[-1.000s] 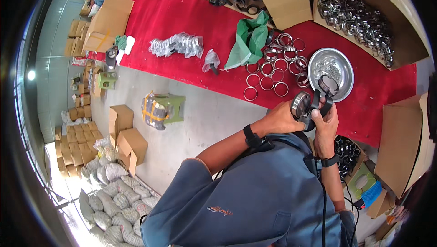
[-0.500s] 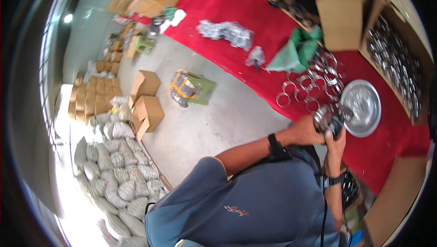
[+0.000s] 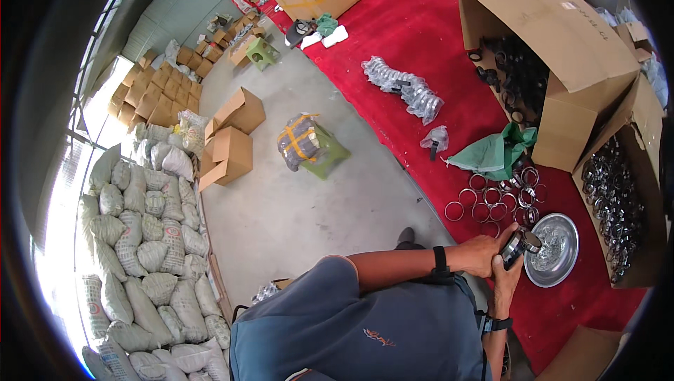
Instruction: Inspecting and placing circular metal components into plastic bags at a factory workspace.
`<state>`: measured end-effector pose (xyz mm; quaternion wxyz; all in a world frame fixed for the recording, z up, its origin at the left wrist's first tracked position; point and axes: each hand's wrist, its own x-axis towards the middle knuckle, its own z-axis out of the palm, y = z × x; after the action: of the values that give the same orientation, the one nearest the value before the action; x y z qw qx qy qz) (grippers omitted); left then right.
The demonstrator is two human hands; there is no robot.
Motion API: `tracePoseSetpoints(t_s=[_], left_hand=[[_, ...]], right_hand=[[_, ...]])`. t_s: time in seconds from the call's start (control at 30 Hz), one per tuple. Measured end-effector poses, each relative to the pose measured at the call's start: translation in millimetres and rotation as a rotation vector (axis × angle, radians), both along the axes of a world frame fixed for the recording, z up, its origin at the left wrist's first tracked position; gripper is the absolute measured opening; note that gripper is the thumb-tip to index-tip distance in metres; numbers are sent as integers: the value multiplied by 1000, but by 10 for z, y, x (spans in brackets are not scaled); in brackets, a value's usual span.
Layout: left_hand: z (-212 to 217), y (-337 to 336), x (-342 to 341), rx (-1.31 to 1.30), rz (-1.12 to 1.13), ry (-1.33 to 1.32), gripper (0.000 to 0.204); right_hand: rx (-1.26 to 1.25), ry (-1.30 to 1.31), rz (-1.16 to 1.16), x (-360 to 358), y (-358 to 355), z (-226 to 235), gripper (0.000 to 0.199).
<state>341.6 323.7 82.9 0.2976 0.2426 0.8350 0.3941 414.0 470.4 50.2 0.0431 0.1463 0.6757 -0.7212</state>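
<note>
Both my hands meet near the red cloth's front edge, around a shiny metal-and-black round part (image 3: 516, 250) with a short knob-like end. My left hand (image 3: 479, 254) grips it from the left, fingers closed. From below, my right hand (image 3: 505, 277) is closed on the same part, thumb against it. The fingers hide much of it, so its exact kind cannot be made out. Just right of it lies a round metal dish (image 3: 569, 251) with small clear or shiny pieces inside. Several loose metal rings (image 3: 484, 198) lie beyond my hands.
A green bag (image 3: 495, 156) and plastic-wrapped parts (image 3: 404, 86) lie on the red cloth (image 3: 365, 23). Open cartons hold black parts (image 3: 516, 68) and shiny metal parts (image 3: 611, 205) at the right. A green stool (image 3: 330, 156) with a taped bundle stands left; stacked sacks (image 3: 154, 240) lie farther left.
The whole view has shifted, with the table and dish now lower in the picture. Both hands still hold the round part, which appears turned a little.
</note>
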Motion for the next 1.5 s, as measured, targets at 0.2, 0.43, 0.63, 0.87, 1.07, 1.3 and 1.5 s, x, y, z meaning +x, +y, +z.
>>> tracePoseSetpoints(t_s=[0.2,0.43,0.63,0.87,1.07,1.3,1.5], left_hand=[[72,-399,-237,77,-54,19,120],[111,-1274,-544,150,29,-63,90],[-4,-2188,-712,283,152,-154,73],[-410,-3259,-837,565,359,-321,50],[-147,-3477,-836,627,398,-389,87],[-191,-3618,-1003,528,529,-383,84],[-141,-3873,-1250,356,533,-496,85]], right_hand=[[-8,52,-200,-171,-431,-12,73],[-44,96,-147,-497,-1202,51,45],[-40,94,-100,-767,-1997,-163,45],[-82,20,145,-1190,-2977,41,38],[-68,-15,199,-1341,-3119,45,34],[-71,-46,255,-1629,-3210,-66,36],[-113,-95,276,-1781,-3463,-341,36]])
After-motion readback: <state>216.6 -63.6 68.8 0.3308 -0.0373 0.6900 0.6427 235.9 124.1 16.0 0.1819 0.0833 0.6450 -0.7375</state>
